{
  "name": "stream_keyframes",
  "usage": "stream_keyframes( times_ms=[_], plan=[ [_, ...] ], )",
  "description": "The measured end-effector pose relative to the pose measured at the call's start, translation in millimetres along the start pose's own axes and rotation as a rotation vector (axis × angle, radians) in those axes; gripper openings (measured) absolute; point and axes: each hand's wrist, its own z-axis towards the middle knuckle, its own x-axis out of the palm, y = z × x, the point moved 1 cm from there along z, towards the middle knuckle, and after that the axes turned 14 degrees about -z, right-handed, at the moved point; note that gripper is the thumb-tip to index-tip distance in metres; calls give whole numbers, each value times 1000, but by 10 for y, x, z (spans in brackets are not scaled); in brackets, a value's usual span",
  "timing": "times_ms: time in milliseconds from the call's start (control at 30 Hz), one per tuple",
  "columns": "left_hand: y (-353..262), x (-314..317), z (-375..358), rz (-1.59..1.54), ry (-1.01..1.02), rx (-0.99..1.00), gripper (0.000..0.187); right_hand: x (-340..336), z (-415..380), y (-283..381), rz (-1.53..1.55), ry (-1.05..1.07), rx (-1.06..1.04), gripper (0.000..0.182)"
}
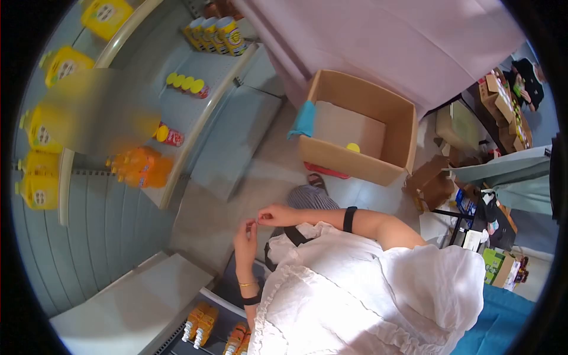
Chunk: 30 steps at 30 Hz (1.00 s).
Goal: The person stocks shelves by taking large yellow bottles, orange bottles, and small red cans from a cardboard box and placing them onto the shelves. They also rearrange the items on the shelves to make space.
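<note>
My left hand (245, 235), with a gold bracelet and a black band on its arm, is raised at the centre left. Its fingers are pinched together. My right hand (276, 215) is just beside it, fingers curled, fingertips almost touching those of the left. Anything held between them is too small to make out. Beyond the hands stands an open cardboard box (358, 161) with a yellow round lid (353, 147) inside and a blue cloth (303, 120) over its left edge. Orange bottles (144, 167) lie on the shelf to the left.
Shelves (207, 109) at the left hold yellow jugs (42, 127), yellow canisters (229, 35) and yellow-lidded jars (186, 83). More orange bottles (200, 323) stand at the lower left. A pink curtain (378, 47) hangs behind the box. Another person (526, 83) is at the far right, near cartons.
</note>
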Motion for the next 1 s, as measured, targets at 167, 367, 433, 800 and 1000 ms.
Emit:
stream_keyframes(
  times_ms=[167, 367, 433, 800, 1000],
  plan=[
    [-649, 355, 406, -69, 14, -15, 19, -392, -104, -269, -38, -57, 70, 17],
    [-1150, 1155, 1022, -117, 244, -96, 19, -1290, -583, -645, -2, -250, 98, 17],
    [-1269, 1513, 1281, -171, 289, -51, 20, -1601, -814, -852, -37, -351, 360, 15],
    [-311, 3798, 2559, -358, 309, -712, 56, -2464, -1843, -2667, 295, -725, 1195, 45],
    [-92, 4209, 2498, -603, 427, -759, 65, -2084, -1780, -3034, 641, -591, 1162, 55]
  ],
)
